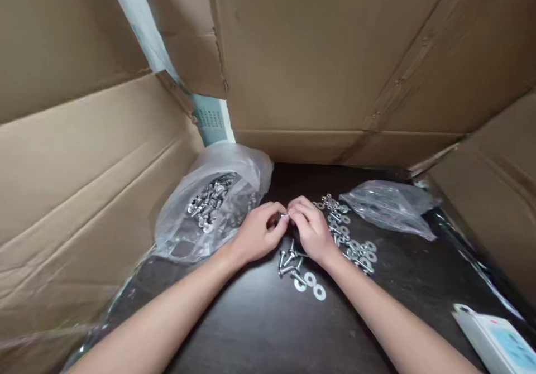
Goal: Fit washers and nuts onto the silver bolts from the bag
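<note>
At the near right edge of the dark desk (251,329) lies a white box (498,340), and farther in a few bolts (290,262) and washers (310,284) lie loose just below the hands. The left hand (255,234) and right hand (312,229) meet fingertip to fingertip, both pinched on one small bolt (285,216) between them. Beyond them a scatter of washers (347,234) lies to the right, an open plastic bag of bolts (209,201) to the left, a flattened clear bag (389,206) far right, and cardboard walls (326,72) behind.

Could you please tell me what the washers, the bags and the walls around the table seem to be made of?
The washers look like bright plated steel: silvery and shiny. The bags seem thin clear plastic: see-through, crinkled and glossy. The walls look like plain brown cardboard, matte, with fold creases. The small piece between the left hand and right hand looks like similar metal.
</note>
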The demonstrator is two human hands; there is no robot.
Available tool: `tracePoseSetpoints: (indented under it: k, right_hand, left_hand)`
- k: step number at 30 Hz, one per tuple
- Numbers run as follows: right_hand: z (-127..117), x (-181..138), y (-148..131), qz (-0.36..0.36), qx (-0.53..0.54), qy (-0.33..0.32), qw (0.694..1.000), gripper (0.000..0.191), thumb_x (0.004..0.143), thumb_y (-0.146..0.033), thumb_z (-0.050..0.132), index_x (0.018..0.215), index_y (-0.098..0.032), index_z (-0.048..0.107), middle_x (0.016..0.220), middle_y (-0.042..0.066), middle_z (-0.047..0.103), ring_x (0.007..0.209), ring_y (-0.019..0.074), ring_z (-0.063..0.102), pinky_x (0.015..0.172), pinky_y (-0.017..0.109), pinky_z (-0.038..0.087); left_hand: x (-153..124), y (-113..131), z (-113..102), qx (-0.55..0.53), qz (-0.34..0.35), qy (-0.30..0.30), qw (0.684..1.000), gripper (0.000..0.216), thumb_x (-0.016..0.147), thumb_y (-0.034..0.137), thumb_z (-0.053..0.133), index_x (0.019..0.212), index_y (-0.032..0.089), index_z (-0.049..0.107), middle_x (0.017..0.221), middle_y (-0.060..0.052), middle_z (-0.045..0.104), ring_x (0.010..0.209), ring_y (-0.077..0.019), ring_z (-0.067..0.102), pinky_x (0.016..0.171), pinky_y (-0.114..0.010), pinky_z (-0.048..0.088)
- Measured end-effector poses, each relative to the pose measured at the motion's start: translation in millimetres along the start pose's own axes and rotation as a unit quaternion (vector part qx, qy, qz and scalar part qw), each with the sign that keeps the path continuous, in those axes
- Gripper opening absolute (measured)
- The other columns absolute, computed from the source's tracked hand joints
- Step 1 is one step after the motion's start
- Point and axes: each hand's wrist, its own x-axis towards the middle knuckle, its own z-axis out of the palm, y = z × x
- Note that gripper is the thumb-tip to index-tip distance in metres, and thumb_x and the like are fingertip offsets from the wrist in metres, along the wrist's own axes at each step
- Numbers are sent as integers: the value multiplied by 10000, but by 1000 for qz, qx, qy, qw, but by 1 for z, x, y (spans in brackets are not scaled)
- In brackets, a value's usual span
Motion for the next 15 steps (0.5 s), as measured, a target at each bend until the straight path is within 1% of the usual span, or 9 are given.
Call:
tracePoseSetpoints:
  k: [4,6,11,15]
  right_hand:
    - [0,1,-3,27,-3,13,1000,370,960,-295,457,602,-211,491,776,38,559,728,176,543,704,325,415]
    - [-1,0,-3,27,-2,24,999,381,969,-288,436,598,-214,477,763,36,551,727,179,540,708,328,413]
    - [-2,0,-1,8,-5,29,1000,248,896,-185,443,653,-215,479,799,38,548,785,190,546,738,330,414]
    - [-1,0,1,-1,-11,11,1000,207,876,-179,463,673,-216,483,813,38,549,796,191,549,741,329,421]
  left_hand:
    - [1,3,-2,0,-2,-7,1000,140,966,237,532,915,166,640,697,30,503,660,-131,491,653,-254,363]
    - [2,3,-2,-1,-2,-8,1000,136,963,234,535,913,170,644,691,31,503,655,-131,490,652,-252,367]
    - [2,3,-2,3,-10,-6,1000,113,947,227,548,890,175,630,675,37,486,642,-128,482,642,-247,369]
    - [2,4,-2,2,-9,-9,1000,100,927,212,552,871,172,624,664,43,474,630,-121,473,632,-241,361]
